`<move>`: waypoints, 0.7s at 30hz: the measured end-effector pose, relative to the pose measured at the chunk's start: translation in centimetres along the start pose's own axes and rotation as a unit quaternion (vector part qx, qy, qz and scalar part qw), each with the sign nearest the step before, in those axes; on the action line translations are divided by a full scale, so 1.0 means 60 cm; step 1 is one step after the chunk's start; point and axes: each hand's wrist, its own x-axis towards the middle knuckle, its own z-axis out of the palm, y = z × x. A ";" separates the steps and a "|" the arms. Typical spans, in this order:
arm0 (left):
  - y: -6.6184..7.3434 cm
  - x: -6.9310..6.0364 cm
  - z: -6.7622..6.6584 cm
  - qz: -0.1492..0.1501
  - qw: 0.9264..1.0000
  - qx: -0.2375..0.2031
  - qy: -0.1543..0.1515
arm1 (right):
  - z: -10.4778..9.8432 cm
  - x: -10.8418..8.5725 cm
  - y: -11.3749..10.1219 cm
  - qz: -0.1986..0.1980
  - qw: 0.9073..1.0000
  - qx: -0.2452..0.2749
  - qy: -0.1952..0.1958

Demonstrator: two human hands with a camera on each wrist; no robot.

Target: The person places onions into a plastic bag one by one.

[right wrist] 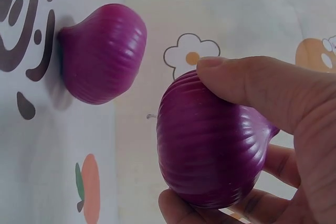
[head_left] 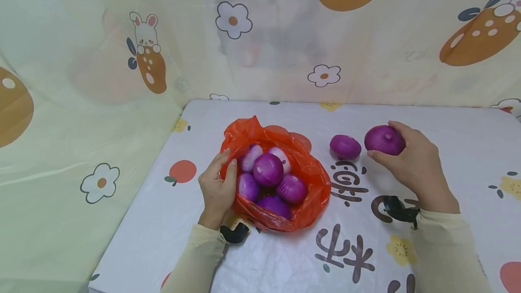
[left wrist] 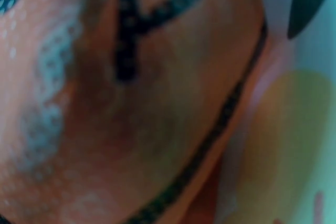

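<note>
My right hand (head_left: 415, 162) holds a purple onion (head_left: 384, 140) between thumb and fingers, off to the right of the bag. The right wrist view shows the thumb on one side of this onion (right wrist: 210, 145) and fingertips on the other. Another purple onion (head_left: 345, 147) lies on the table just left of it. At the left rim of an open red plastic bag (head_left: 315, 189), my left hand (head_left: 215, 189) pinches the film between thumb and fingers. Several onions (head_left: 268, 169) sit inside the bag. Blurred orange-red film (left wrist: 157, 119) fills most of the left wrist view.
A white printed cloth (head_left: 277, 261) covers the table. Behind it and along the left side hang cream sheets (head_left: 277, 49) with carrot and flower prints. Dark straps with small black devices (head_left: 236, 233) are at both wrists.
</note>
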 end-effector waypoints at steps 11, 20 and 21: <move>0.000 0.000 -0.001 0.002 1.000 0.005 -0.002 | -0.003 -0.004 -0.016 -0.019 1.000 0.000 0.013; 0.002 0.000 -0.002 0.001 1.000 0.008 -0.003 | -0.001 -0.006 -0.031 0.002 1.000 0.002 -0.006; 0.003 0.000 -0.002 0.000 1.000 0.008 -0.004 | -0.001 -0.006 -0.032 0.002 1.000 0.002 -0.007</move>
